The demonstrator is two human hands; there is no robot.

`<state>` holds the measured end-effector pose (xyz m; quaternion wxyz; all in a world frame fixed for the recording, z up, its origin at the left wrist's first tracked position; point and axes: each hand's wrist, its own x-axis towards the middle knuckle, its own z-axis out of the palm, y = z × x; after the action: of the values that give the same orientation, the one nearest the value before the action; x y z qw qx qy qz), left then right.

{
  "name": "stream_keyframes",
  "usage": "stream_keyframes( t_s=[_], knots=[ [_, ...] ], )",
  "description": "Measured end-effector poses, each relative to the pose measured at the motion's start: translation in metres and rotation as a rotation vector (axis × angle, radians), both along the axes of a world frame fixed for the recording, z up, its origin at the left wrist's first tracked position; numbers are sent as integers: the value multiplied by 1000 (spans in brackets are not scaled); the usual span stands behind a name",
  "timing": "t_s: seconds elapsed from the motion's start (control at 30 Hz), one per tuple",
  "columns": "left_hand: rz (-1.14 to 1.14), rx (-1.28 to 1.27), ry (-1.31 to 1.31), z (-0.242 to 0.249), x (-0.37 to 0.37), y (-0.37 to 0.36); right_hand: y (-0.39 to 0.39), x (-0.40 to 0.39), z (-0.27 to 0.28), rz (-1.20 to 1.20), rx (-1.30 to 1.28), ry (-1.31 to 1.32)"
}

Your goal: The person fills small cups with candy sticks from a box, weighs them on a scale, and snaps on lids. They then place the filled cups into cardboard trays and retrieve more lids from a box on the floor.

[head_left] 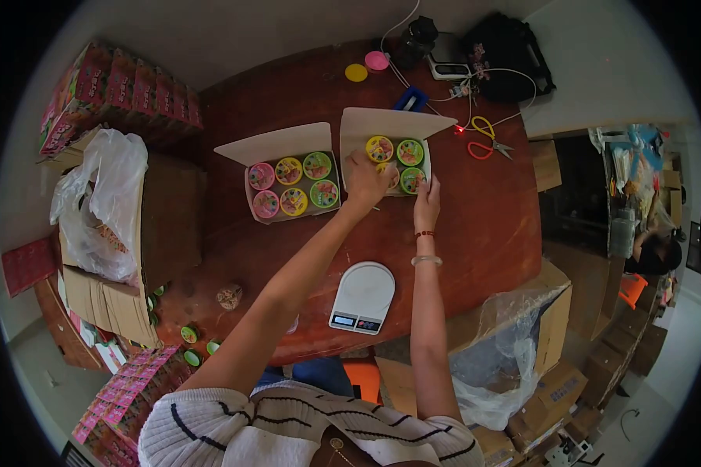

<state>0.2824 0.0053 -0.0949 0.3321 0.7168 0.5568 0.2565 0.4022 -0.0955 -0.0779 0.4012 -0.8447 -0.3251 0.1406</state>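
Note:
Two open cardboard boxes stand side by side on the table. The left box (255, 212) holds two pink-lidded, two yellow-lidded and two green-lidded tubs. In the right box (397, 119) are a yellow-lidded tub (379, 149), an upper green-lidded tub (410, 152) and a lower green-lidded tub (411, 180). My left hand (366, 180) reaches into this box, its fingers closed on a second yellow-lidded tub (387, 177), which they partly cover. My right hand (427, 201) grips the right box at its near right corner, beside the lower green-lidded tub.
A white kitchen scale (366, 292) lies near the table's front edge. Scissors (489, 144), cables and a black bag (510, 54) are at the back right. Left stands a carton with plastic lining (105, 210); pink packs (125, 93) are stacked behind it.

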Motion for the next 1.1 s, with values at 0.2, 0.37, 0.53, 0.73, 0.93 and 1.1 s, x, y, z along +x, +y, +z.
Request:
stream_keyframes(
  t_s=[0.2, 0.37, 0.53, 0.73, 0.93, 1.1],
  knots=[
    [-10, -535, -247, 14, 3, 14, 2, -3, 0, -42, -105, 527],
    [-215, -137, -268, 62, -55, -10, -22, -4, -3, 43, -146, 89],
    [-676, -478, -338, 191, -247, -86, -104, -116, 31, 76, 51, 146],
    [-218, -771, -751, 335, -555, -185, -210, -283, 36, 422, -219, 393],
    [1393, 575, -1239, 233, -779, -198, -170, -469, 118, 946, -538, 1195],
    [1723, 645, -1487, 99, -857, -148, -81, -586, 209, 846, -327, 1876]
  ],
)
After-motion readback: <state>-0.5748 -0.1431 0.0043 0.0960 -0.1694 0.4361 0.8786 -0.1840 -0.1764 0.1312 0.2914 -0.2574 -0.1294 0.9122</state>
